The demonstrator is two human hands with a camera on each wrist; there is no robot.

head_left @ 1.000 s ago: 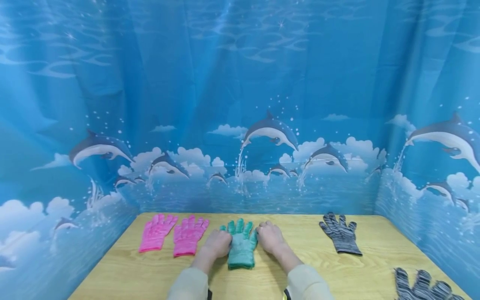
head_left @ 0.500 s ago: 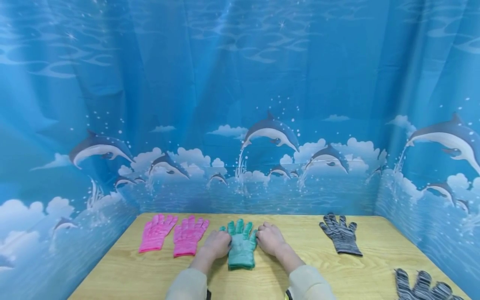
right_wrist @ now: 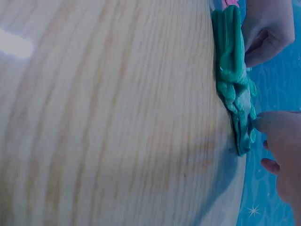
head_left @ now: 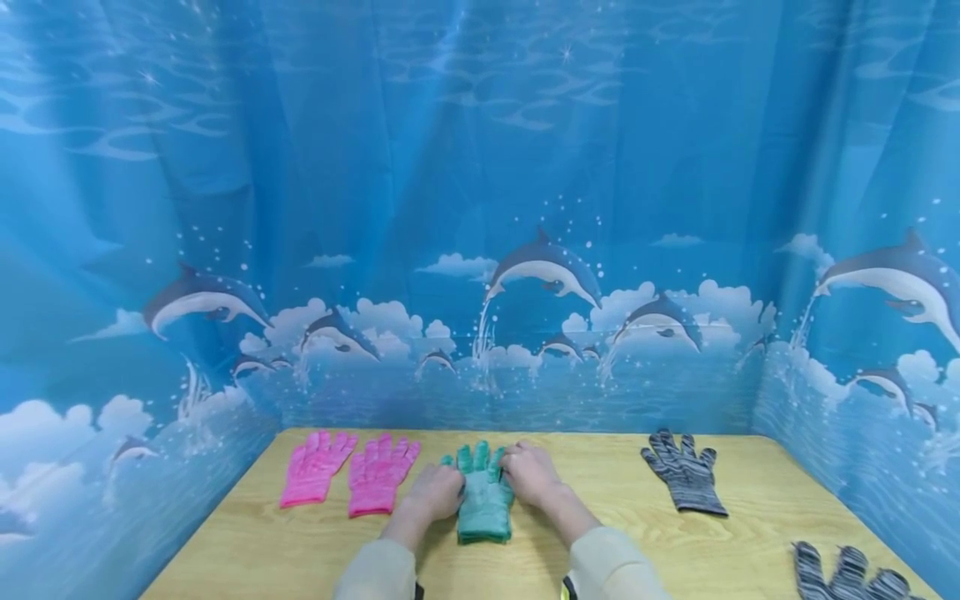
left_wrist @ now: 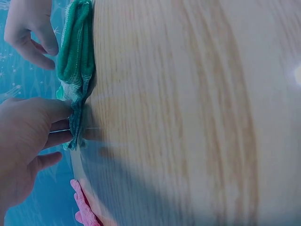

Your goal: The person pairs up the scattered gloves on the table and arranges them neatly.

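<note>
Two pink gloves, far left. Left hand: fingers curled, pinching left edge of green gloves, apparently stacked, flat mid-table. Right hand: fingers curled, seemingly pinching glove's right-hand fingers; best tug lightly, match layers finger by finger, cuffs undisturbed. Grey gloves right, one cropped.

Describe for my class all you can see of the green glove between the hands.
The green glove looks soft and knitted, paler in the middle, darker at the cuff. It lies on the wood-grained table, fingers towards the far edge, cuff nearest the camera. The wrist views show thick layers at the cuff; a second glove beneath is possible. The left hand pinches its left edge; the right hand touches its rightmost fingers, the grip itself hidden.
</note>
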